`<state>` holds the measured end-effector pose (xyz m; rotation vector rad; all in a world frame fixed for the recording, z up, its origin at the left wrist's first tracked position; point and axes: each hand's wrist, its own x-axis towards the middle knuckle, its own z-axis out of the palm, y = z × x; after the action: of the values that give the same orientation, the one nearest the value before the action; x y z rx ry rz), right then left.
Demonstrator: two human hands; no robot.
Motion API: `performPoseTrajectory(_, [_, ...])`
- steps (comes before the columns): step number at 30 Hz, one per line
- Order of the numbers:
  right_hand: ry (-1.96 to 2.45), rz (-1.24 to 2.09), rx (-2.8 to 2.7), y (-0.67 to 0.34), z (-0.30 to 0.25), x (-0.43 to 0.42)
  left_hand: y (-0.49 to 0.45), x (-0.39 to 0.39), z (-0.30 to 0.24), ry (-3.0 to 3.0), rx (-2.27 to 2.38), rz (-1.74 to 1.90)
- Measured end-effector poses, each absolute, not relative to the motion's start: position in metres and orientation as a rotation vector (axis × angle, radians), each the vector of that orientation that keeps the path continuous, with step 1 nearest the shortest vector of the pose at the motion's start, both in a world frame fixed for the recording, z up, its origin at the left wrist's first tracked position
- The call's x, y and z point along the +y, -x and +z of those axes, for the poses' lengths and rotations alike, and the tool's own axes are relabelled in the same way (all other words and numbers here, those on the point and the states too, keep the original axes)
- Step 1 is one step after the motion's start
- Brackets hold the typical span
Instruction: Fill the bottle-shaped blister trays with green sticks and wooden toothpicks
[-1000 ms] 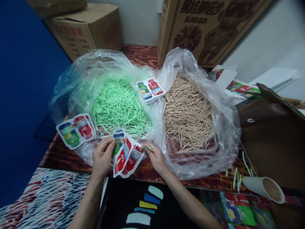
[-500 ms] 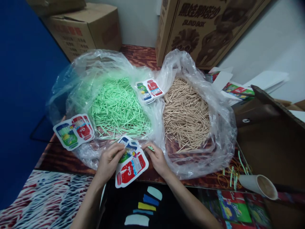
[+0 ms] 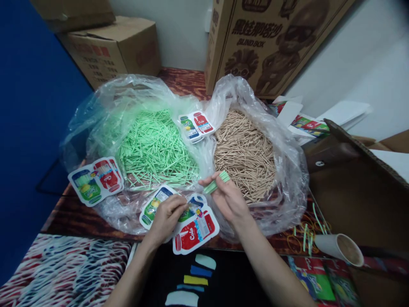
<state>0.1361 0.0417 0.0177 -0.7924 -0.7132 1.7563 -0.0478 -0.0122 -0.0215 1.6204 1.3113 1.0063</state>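
Observation:
My left hand pinches the edge of a jar-shaped printed packet with a red Cola half and a green half. Its fingers cover part of the green half. A similar packet lies under and left of that hand. In my right hand is a small bundle of short green sticks, held between thumb and fingers to the right of the packet. Behind the left hand, a clear plastic bag holds a heap of loose green sticks. Tan sticks fill another clear bag behind my right hand.
More printed packets lie at the left, and others sit between the bags. A paper cup lies tipped at the right by rubber bands. An open carton borders the right side; closed boxes stand behind.
My right hand has lifted and moved right, turning so the green bundle shows lengthwise. The left hand has shifted right with the Cola packet, which now overlaps the packet beneath less.

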Motion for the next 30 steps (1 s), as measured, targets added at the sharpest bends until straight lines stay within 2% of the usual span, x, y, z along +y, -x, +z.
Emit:
performPoseTrajectory(5, [0.752,1.996,-0.487,-0.135,0.022,0.046,0.035,-0.012,-0.024,-1.491,1.272,1.086])
performPoseTrajectory(10, [0.928,1.996,-0.818,-0.137,0.022,0.036,0.03,-0.011,-0.032,-1.432,1.285,1.193])
performPoseTrajectory(13, [1.078,1.853,-1.212,-0.145,0.031,0.032,0.027,-0.009,-0.035,-1.373,1.279,1.311])
performPoseTrajectory(17, [1.321,1.426,-1.632,-0.156,0.042,0.026,0.023,-0.006,-0.037,-1.253,1.292,1.425])
performPoseTrajectory(21, [1.27,1.117,-1.923,-0.157,0.042,0.019,0.021,-0.006,-0.033,-1.195,1.242,1.388])
performPoseTrajectory(27, [1.11,1.08,-1.998,-0.158,0.044,0.015,0.037,-0.004,-0.024,-1.057,1.093,0.962])
performPoseTrajectory(30, [1.118,1.121,-2.033,-0.162,0.046,0.017,0.041,-0.003,-0.022,-1.083,1.148,0.897])
